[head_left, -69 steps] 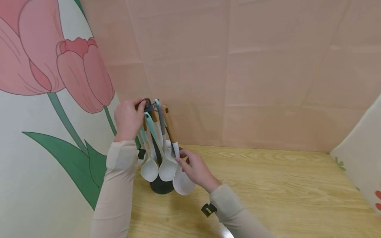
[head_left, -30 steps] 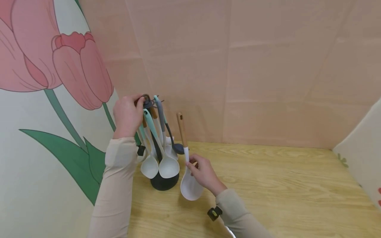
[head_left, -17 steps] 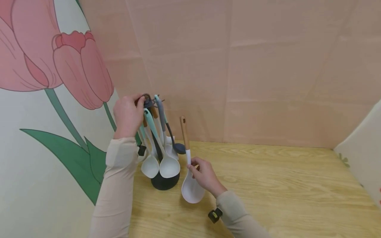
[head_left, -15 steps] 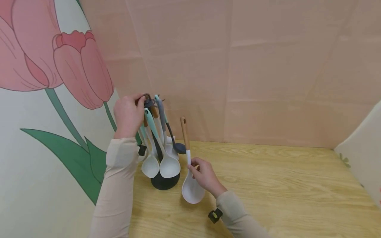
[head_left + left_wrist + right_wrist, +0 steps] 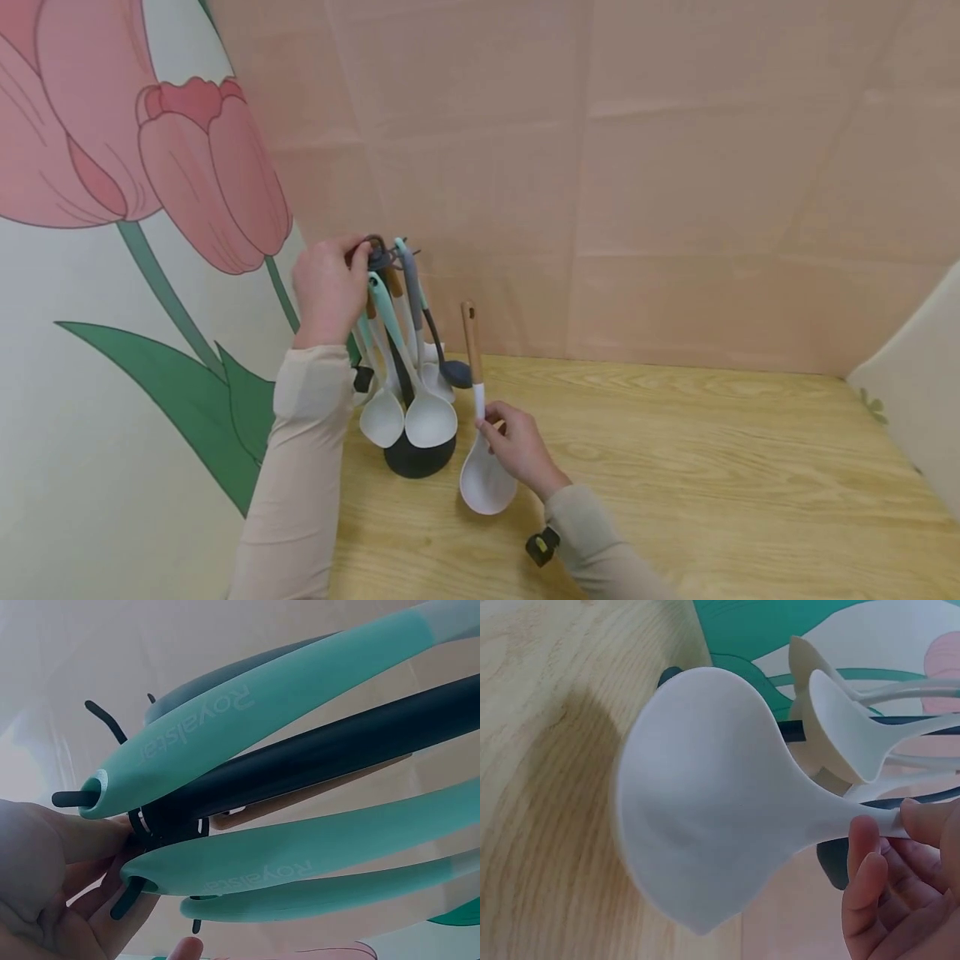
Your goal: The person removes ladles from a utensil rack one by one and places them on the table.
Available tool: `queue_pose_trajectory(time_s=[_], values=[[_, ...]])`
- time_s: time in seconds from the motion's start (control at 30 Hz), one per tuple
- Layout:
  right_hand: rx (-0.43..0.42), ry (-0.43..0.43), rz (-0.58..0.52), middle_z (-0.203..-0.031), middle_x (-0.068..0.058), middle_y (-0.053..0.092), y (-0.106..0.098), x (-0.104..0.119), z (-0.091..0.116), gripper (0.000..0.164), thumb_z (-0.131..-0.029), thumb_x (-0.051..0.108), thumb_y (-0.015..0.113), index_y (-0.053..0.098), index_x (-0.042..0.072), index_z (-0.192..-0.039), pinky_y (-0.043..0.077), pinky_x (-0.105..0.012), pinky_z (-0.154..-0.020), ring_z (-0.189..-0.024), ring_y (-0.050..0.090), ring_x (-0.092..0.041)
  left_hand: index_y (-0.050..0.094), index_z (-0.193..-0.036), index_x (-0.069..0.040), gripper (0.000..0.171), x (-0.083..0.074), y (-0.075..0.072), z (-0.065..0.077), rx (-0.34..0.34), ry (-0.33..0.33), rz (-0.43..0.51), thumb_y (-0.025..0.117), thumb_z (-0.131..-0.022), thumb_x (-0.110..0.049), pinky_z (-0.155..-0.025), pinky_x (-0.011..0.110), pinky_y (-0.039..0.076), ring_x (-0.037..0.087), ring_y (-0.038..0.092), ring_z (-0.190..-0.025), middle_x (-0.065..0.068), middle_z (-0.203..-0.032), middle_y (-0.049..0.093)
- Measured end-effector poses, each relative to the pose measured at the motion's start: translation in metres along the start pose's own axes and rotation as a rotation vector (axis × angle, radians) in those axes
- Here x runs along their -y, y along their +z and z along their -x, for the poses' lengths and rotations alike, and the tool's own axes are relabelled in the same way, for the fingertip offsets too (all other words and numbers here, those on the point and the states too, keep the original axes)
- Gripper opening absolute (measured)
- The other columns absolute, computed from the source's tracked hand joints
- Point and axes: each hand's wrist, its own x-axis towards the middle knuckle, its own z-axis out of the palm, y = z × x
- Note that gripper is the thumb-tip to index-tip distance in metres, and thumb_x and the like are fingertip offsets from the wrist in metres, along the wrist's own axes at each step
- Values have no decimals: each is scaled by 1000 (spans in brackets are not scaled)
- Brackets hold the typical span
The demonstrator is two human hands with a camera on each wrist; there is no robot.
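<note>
My left hand (image 5: 330, 287) pinches the top of a dark utensil stand (image 5: 418, 461), whose round base sits on the table. In the left wrist view, turquoise handles (image 5: 225, 720) hang by their holes on hooks around its black post (image 5: 322, 761). To the right of the stand, my right hand (image 5: 521, 446) pinches a white ladle (image 5: 486, 483) by its neck, wooden handle pointing up, bowl low over the table. The right wrist view shows this bowl (image 5: 705, 787) large, with a pointed lip. Two white ladles (image 5: 431, 418) hang at the stand's front.
A dark ladle (image 5: 456, 374) hangs at the stand's right side, sticking out near the held ladle's handle. The wood-grain table (image 5: 712, 467) stretches to the right. A tulip-printed wall (image 5: 157, 400) rises close at left, a pinkish covering (image 5: 660, 208) behind.
The wooden-handled ladle came away from the stand, moving right and lower in my right hand; in the last half second it barely shifts. My left hand stays at the stand's top.
</note>
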Motion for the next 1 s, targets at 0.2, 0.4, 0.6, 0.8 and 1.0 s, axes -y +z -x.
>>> queue_pose_trajectory(time_s=[0.2,0.4,0.6,0.8,1.0], values=[[-13,0,-8,-94,-8,66,4,-5,1,14,-99,16,63,68,4,-106,53,-29,-57,-62,59,-15,72,-124,-9,30,1,0,0,-4,5,8,55,-104,-23,-86,49,50,33,70,-98,14,-113,74],[-24,-7,-4,-92,-8,66,9,-14,1,12,-98,14,64,68,4,-104,53,-27,-56,-59,58,-14,72,-124,-9,31,1,0,0,4,0,18,55,-104,-24,-86,48,50,32,70,-97,13,-114,74],[-34,30,-3,-92,-7,66,11,-17,3,12,-98,14,65,69,5,-103,52,-28,-55,-59,58,-14,72,-124,-9,30,2,-3,0,11,-9,25,56,-103,-24,-86,48,49,32,69,-98,14,-114,74],[-48,68,0,-93,-7,66,15,-17,3,13,-98,16,65,68,5,-104,52,-29,-56,-60,59,-15,72,-125,-10,30,4,-5,0,26,-23,41,55,-104,-24,-86,47,49,31,69,-98,13,-113,74],[-82,70,0,-92,-7,66,21,-20,1,13,-97,15,66,68,4,-103,52,-28,-55,-58,58,-14,72,-125,-10,30,8,-7,0,35,-24,55,55,-104,-24,-86,47,49,31,69,-98,14,-114,73]])
